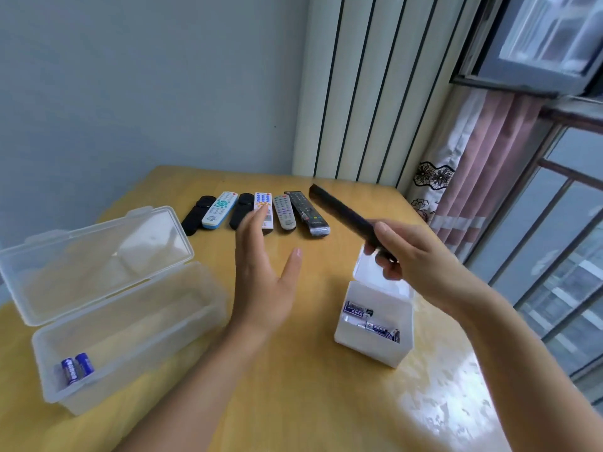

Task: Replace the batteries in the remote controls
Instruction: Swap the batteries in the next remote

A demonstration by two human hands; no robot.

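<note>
The right hand grips a long black remote by its near end, fingers curled round it, so most of the body juts out past the fingers toward ten o'clock, raised off the table. Held that far back, it could pivot or slip if the grip slackens, and it would likely drop onto the row of remotes lying at twelve o'clock or clip the small white box just below the hand. That box holds fresh-looking batteries and has its lid up, touching or nearly touching the right hand's knuckles; a careless downward move could tip it and spill them.

The left hand holds nothing, its fingers straight and spread, palm turned toward the right, hovering at nine o'clock of the held remote and well apart from it. It probably means to steady the remote or work the battery cover; if it comes in too fast it may brush the row behind it.

At eight o'clock sits a large clear tub with two blue batteries in its near corner. Mixing spent and new cells between the two containers is the other risk.
</note>
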